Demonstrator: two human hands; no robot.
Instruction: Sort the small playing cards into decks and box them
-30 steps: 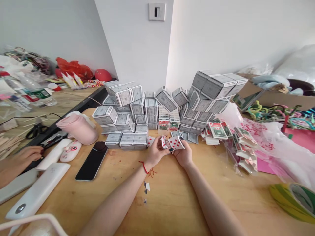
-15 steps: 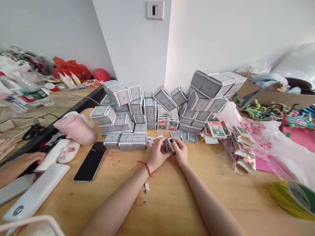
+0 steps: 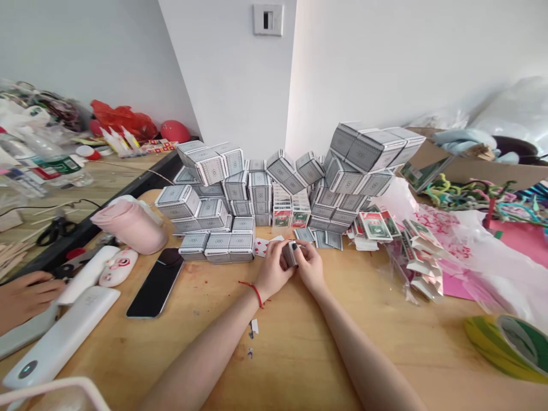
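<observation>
Between my two hands is a small block of grey-backed playing cards [image 3: 290, 254], partly covered by my fingers. My left hand [image 3: 275, 267], with a red string on its wrist, curls round its left side. My right hand [image 3: 310, 266] grips it from the right, a dark-nailed finger lying across the top. Just behind my left hand lie face-up cards [image 3: 261, 246] with red diamonds. Flat grey-backed cards [image 3: 329, 240] rest beyond my right hand. Further back, folded card blocks [image 3: 230, 245] are stacked in a stepped structure, with red-and-green card boxes [image 3: 282, 218] in its middle.
On the left lie a phone [image 3: 154, 283], a white power bank [image 3: 64, 335] and a pink roll [image 3: 131, 224]. Another person's hand [image 3: 29, 297] is at the left edge. To the right are opened card boxes [image 3: 424, 257], plastic wrap [image 3: 482, 240] and yellow-green tape [image 3: 507, 346].
The card block has turned in my hands, so its grey patterned side now shows. The other person's hand has shifted, its fingers now curled. The view has moved slightly.
</observation>
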